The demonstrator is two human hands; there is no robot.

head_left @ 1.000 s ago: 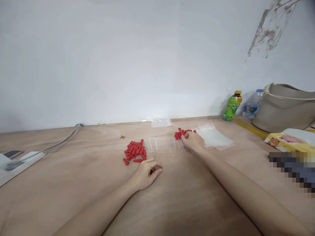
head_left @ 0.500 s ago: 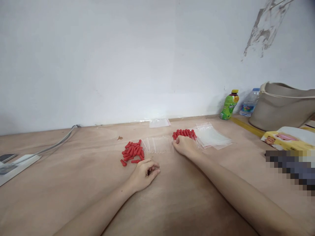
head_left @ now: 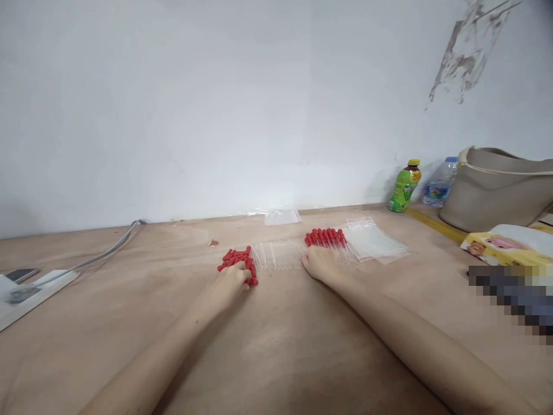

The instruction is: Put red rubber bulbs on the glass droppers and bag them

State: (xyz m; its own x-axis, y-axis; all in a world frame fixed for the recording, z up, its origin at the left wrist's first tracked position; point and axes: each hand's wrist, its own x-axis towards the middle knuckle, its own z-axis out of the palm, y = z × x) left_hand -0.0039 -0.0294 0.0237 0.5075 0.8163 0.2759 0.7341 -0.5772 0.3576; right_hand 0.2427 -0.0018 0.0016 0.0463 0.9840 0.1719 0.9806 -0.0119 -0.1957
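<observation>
My left hand [head_left: 231, 282] lies over the near side of a loose pile of red rubber bulbs [head_left: 233, 256], its fingers curled down onto a bulb. To the right of the pile, several thin clear tubes [head_left: 276, 255] lie side by side. Just past their right end, my right hand [head_left: 322, 262] rests closed on the table, its fingertips mostly hidden under the hand. What they hold, if anything, cannot be made out. Beyond that hand is a row of droppers with red bulbs [head_left: 324, 236], their clear stems pointing toward me.
Clear zip bags [head_left: 374, 239] lie right of the droppers, and another bag [head_left: 283, 217] lies by the wall. At the right stand a green bottle [head_left: 404, 187], a water bottle [head_left: 438, 184], a beige bin [head_left: 496, 196] and a yellow pack [head_left: 505, 245]. A cable [head_left: 108, 252] crosses at left.
My left hand has moved left and away from me, onto the red bulbs, and its fingers have curled down. My right hand has drawn slightly toward me from the droppers.
</observation>
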